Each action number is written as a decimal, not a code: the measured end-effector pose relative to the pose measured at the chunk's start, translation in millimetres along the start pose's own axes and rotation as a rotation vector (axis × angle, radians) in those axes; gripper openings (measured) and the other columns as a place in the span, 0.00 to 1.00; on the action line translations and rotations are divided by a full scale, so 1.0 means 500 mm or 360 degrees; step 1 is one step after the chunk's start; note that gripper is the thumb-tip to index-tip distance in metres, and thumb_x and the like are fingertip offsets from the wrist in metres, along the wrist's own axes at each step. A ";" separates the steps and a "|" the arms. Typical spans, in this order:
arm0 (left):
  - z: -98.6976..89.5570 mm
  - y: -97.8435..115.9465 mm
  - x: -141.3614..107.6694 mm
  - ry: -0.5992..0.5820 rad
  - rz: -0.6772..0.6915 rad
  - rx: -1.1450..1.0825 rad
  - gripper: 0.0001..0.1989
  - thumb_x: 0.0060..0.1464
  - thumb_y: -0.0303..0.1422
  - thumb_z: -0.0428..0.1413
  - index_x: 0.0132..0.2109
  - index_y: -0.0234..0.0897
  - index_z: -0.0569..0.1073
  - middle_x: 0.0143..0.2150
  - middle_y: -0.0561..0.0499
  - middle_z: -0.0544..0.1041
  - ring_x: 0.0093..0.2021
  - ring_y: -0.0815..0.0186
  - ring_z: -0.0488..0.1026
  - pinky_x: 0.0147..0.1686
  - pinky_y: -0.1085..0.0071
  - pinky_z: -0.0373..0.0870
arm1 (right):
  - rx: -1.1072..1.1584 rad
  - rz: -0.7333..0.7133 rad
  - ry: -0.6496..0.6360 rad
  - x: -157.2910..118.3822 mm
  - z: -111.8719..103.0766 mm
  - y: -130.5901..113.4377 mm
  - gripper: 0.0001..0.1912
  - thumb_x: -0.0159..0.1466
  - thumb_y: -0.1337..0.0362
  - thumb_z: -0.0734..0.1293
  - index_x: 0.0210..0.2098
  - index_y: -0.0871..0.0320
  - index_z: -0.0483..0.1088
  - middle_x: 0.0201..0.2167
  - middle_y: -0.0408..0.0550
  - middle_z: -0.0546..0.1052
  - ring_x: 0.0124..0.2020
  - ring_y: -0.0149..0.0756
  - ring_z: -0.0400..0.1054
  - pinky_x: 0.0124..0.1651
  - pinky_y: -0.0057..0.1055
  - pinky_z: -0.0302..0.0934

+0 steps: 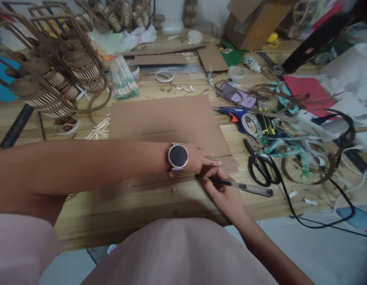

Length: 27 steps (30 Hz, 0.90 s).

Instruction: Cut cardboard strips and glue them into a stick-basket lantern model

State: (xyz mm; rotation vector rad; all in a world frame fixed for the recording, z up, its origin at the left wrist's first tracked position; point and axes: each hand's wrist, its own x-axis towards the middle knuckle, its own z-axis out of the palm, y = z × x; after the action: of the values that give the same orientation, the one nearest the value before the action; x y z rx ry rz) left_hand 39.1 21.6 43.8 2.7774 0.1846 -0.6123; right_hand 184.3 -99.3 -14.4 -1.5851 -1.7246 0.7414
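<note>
A flat piece of brown cardboard (153, 114) lies on the wooden table. My left hand (198, 157) rests on its right part, fingers stretched out to the right, with a round watch (178, 156) on the wrist. Close below those fingertips, my right hand (226, 194) pinches a black pen (245, 187). The pen's tip end points left, at the cardboard's near edge beside my left hand, and its clear end points right. The exact tip contact is hidden in shadow.
Black scissors (262, 168), a blue glue gun (231, 112), tape rolls (251, 125) and tangled strips lie right of the cardboard. A phone (237, 95) is beyond them. Wooden sticks (122, 79) and woven lantern-like pieces (82, 73) stand at the back left.
</note>
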 end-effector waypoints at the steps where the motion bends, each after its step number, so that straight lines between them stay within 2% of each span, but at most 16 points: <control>1: 0.000 0.000 0.000 -0.0024 0.0016 0.0065 0.30 0.16 0.14 0.72 0.32 0.40 0.77 0.73 0.58 0.56 0.72 0.51 0.52 0.65 0.56 0.63 | -0.0001 -0.0014 0.0010 0.000 0.001 -0.001 0.06 0.60 0.61 0.65 0.27 0.52 0.65 0.21 0.41 0.69 0.29 0.37 0.66 0.29 0.32 0.59; 4: 0.001 0.002 -0.001 -0.0035 0.0049 0.0194 0.31 0.16 0.20 0.75 0.35 0.39 0.78 0.73 0.55 0.55 0.72 0.47 0.53 0.63 0.54 0.66 | 0.0003 -0.0032 0.0028 0.000 0.005 -0.001 0.04 0.60 0.61 0.65 0.28 0.52 0.66 0.22 0.42 0.70 0.29 0.37 0.67 0.29 0.31 0.60; 7: 0.004 0.002 0.001 -0.0022 0.0063 0.0225 0.31 0.14 0.23 0.76 0.34 0.39 0.77 0.73 0.53 0.57 0.70 0.46 0.56 0.62 0.55 0.67 | -0.0005 0.0001 0.0046 0.001 -0.001 0.003 0.05 0.60 0.61 0.65 0.28 0.52 0.66 0.22 0.42 0.70 0.28 0.37 0.67 0.27 0.30 0.59; 9: 0.005 0.001 0.003 -0.0045 0.0059 0.0266 0.29 0.15 0.26 0.76 0.32 0.39 0.77 0.73 0.54 0.57 0.71 0.48 0.55 0.61 0.56 0.67 | -0.0027 0.0032 0.0079 0.005 -0.015 0.013 0.06 0.60 0.60 0.64 0.27 0.53 0.66 0.22 0.43 0.71 0.27 0.36 0.67 0.26 0.30 0.59; 13: 0.005 0.002 0.005 -0.0080 0.0066 0.0302 0.26 0.15 0.25 0.76 0.28 0.39 0.75 0.73 0.57 0.55 0.71 0.49 0.53 0.59 0.57 0.69 | -0.0178 0.0099 0.0224 0.019 -0.074 0.054 0.07 0.59 0.58 0.65 0.27 0.53 0.67 0.23 0.44 0.73 0.26 0.37 0.67 0.25 0.31 0.58; 17: 0.006 0.001 0.006 0.0003 0.0063 0.0235 0.27 0.10 0.19 0.74 0.24 0.37 0.73 0.73 0.57 0.56 0.70 0.49 0.56 0.58 0.58 0.70 | -0.0475 0.0102 0.0464 0.031 -0.156 0.105 0.07 0.56 0.57 0.66 0.26 0.52 0.68 0.21 0.44 0.73 0.25 0.39 0.65 0.30 0.36 0.60; 20: 0.008 -0.003 0.007 -0.0014 0.0074 0.0251 0.26 0.12 0.20 0.74 0.25 0.38 0.74 0.74 0.59 0.54 0.70 0.48 0.56 0.57 0.57 0.71 | -0.0578 0.0133 0.0696 0.031 -0.193 0.114 0.10 0.55 0.53 0.67 0.26 0.52 0.68 0.23 0.46 0.73 0.26 0.40 0.66 0.32 0.39 0.60; 21: 0.009 -0.004 0.007 -0.0033 0.0085 0.0255 0.25 0.14 0.21 0.74 0.26 0.38 0.75 0.73 0.60 0.55 0.70 0.48 0.55 0.57 0.57 0.70 | -0.0545 0.0148 0.0743 0.029 -0.194 0.109 0.10 0.55 0.53 0.67 0.26 0.52 0.67 0.23 0.46 0.73 0.26 0.41 0.66 0.32 0.38 0.60; 23: 0.008 -0.007 0.008 -0.0074 0.0100 0.0262 0.24 0.16 0.22 0.74 0.27 0.40 0.76 0.73 0.60 0.55 0.71 0.48 0.53 0.58 0.56 0.69 | -0.0410 0.0141 0.0696 0.023 -0.176 0.087 0.10 0.56 0.53 0.67 0.26 0.52 0.67 0.23 0.44 0.73 0.26 0.39 0.67 0.31 0.37 0.61; 27: 0.009 -0.010 0.008 -0.0102 0.0080 0.0237 0.25 0.18 0.24 0.75 0.31 0.41 0.78 0.73 0.58 0.55 0.72 0.49 0.51 0.61 0.56 0.66 | -0.0077 0.0052 0.0271 0.006 -0.092 0.030 0.09 0.59 0.56 0.66 0.27 0.53 0.68 0.23 0.43 0.74 0.26 0.36 0.68 0.28 0.32 0.61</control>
State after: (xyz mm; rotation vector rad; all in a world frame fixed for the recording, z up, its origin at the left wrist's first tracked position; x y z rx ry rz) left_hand 40.3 25.1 37.0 2.8893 0.0578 -0.7294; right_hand 229.7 -96.1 2.2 -1.6624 -1.6077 0.5666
